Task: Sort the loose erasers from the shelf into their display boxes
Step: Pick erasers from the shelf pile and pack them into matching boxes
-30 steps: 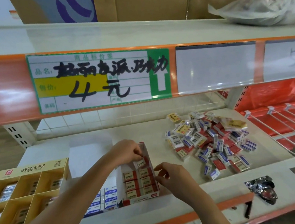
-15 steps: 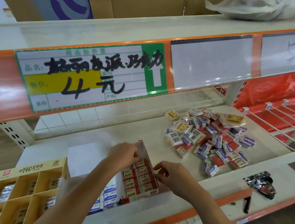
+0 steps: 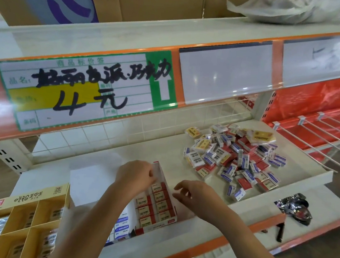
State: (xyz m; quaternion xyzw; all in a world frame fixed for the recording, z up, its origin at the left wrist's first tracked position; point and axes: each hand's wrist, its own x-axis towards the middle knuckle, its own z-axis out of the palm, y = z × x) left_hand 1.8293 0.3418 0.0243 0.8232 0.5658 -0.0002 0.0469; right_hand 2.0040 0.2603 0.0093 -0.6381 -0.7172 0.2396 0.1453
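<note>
Barely shifted since a second ago, the left hand (image 3: 135, 175) pinches the red display box (image 3: 159, 205) near its far wall, apparently seating an eraser, while the right hand (image 3: 195, 197), fingers loosely curled, steadies its right side, loose erasers (image 3: 232, 157) piled far right on the shelf (image 3: 152, 154).

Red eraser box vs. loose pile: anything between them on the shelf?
Head view: the right hand sits just right of the red eraser box; past it, bare white shelf up to the loose eraser pile.
</note>
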